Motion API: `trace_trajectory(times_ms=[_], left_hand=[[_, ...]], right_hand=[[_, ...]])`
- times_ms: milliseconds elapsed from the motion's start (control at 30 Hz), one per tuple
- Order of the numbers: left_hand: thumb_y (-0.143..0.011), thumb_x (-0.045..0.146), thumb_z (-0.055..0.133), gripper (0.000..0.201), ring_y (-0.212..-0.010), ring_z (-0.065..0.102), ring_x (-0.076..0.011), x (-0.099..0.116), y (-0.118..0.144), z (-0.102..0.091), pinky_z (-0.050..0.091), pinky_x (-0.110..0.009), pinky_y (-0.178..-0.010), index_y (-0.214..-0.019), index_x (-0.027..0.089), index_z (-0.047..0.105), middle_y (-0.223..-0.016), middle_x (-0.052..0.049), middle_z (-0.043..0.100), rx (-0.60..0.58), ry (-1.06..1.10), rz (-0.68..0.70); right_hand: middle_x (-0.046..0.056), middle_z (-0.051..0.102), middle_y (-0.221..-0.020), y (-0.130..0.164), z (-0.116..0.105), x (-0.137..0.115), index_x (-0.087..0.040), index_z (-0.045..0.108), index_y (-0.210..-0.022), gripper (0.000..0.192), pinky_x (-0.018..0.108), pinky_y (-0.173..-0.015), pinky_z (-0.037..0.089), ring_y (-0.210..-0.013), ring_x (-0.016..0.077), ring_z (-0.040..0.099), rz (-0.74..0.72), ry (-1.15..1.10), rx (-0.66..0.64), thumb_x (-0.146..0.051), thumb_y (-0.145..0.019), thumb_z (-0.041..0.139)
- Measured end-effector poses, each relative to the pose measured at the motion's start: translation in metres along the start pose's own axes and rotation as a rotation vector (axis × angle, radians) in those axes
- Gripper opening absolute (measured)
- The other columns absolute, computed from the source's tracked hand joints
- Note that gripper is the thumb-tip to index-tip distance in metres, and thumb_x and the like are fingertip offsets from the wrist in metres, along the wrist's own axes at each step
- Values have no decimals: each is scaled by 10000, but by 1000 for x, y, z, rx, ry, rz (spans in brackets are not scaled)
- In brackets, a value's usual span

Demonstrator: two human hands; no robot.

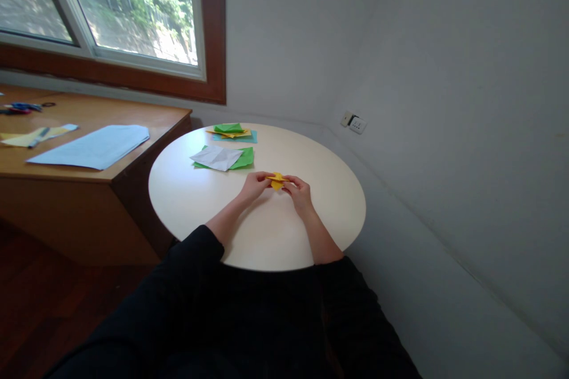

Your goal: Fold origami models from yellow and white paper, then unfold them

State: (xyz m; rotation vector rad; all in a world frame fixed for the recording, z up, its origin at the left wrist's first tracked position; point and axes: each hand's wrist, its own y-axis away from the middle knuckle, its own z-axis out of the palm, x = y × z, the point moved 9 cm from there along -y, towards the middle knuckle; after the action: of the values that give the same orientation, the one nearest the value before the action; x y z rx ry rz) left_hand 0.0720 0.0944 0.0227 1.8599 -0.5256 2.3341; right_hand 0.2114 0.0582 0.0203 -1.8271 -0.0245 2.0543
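Between my two hands is a small piece of folded yellow paper (277, 181), with points sticking out at its top and bottom. My left hand (256, 185) is closed on its left side, fingertips pinching the edge. On the opposite side my right hand (299, 190) pinches the paper between thumb and fingers. Both hands are over the middle of the round white table (267, 243). Just beyond my left hand lies a creased white sheet (217, 157), partly covering a green sheet (242, 159).
Farther back on the round table sits a pile of green, yellow and blue papers (231, 131). A wooden desk (102, 108) at left bears light-blue sheets (95, 147), yellow paper and scissors (22, 106). Walls, a window and a socket (357, 125) surround the table.
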Motion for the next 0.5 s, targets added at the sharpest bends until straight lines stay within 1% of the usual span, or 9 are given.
trace_trajectory(times_ms=[67,167,333,500], left_hand=[[-606,219,653,240,-781,614,-167,2,1,1,486,-335,-767,-814,102,672,-824,-74,682,-9,-5,2],[-613,298,677,285,-757,610,-172,3,1,0,480,-319,-740,-812,95,671,-786,-73,679,-20,-68,16],[-656,371,641,265,-705,587,-167,-1,-2,-7,460,-261,-651,-699,110,665,-659,-46,652,11,-202,41],[-693,385,590,272,-669,566,-152,-4,-4,-9,446,-244,-611,-616,127,627,-589,-17,606,28,-239,40]], right_hand=[[28,663,-841,0,1,1,-183,657,-761,252,312,-703,498,-773,164,607,6,-2,-4,-329,-562,702],[25,659,-779,-1,-1,3,-170,652,-731,285,323,-720,500,-743,160,607,12,-6,19,-386,-556,714],[15,649,-710,-1,-2,4,-168,647,-685,284,326,-729,501,-702,153,601,0,-10,23,-421,-571,705],[18,650,-688,1,-2,0,-168,643,-669,291,335,-723,498,-692,163,600,-13,34,30,-436,-572,699]])
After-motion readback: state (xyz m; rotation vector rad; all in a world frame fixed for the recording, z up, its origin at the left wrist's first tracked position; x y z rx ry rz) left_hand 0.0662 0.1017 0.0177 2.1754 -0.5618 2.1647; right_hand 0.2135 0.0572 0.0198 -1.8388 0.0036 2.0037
